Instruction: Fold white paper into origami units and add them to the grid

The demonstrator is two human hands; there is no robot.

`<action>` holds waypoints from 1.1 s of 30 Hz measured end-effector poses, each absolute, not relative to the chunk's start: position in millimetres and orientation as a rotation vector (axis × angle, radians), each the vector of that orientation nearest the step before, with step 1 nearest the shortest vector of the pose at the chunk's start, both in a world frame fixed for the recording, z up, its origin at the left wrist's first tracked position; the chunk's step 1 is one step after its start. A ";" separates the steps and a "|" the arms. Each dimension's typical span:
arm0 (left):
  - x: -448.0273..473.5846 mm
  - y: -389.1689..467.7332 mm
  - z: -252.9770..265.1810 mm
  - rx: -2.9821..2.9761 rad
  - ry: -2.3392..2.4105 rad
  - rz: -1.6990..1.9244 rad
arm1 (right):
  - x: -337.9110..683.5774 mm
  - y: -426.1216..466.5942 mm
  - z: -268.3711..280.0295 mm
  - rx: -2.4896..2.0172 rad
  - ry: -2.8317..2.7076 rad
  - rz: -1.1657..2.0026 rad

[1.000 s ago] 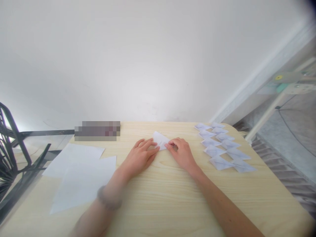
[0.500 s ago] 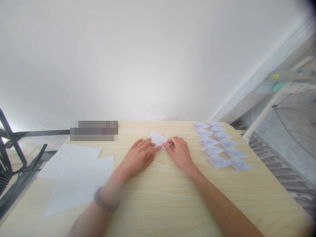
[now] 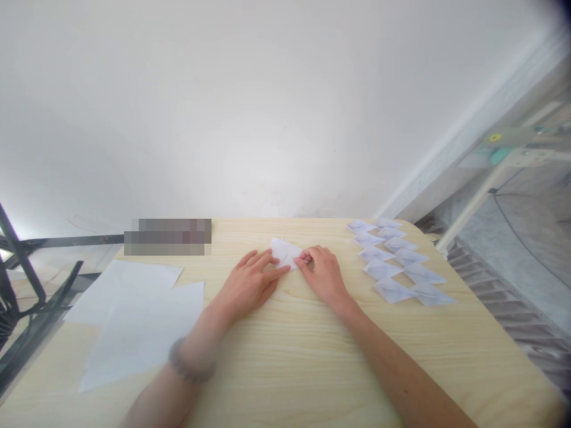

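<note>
A small piece of folded white paper lies on the wooden table, between my two hands. My left hand rests over its left side with the fingers stretched out, the fingertips touching the paper. With thumb and forefinger, my right hand pinches the paper's right corner; the other fingers are curled. Part of the paper is hidden under the fingers. To the right stand two rows of folded white paper pieces, pointed at their ends, all of much the same shape.
Flat white paper sheets overlap on the left of the table. A blurred-out dark object lies at the back left. The white wall rises behind the table. Black metal bars stand at the left, a white frame at the right.
My left forefinger has drawn slightly left, away from the right thumb. The right hand keeps its pinch on the paper. The whole view has shifted a little.
</note>
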State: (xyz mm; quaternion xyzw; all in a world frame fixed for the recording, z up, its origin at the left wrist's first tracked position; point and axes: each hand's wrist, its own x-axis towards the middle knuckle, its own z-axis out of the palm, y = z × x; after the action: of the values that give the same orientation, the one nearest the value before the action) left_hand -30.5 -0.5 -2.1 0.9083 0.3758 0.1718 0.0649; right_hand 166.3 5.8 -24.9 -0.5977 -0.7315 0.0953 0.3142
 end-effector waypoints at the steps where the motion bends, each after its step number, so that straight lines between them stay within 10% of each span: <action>1: -30.4 -0.5 -2.2 2.744 1.141 0.500 | 166.2 5.9 -25.0 -1.577 -1.928 0.249; 33: -25.4 -3.0 3.4 2.741 1.210 0.445 | 161.9 5.0 -22.4 -1.677 -1.908 0.262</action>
State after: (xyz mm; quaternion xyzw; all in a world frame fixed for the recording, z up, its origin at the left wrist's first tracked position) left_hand -25.4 -3.0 3.4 0.9035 0.3987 0.1467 0.0563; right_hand 161.9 5.0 -22.4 -0.6286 -0.7151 0.0980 0.2897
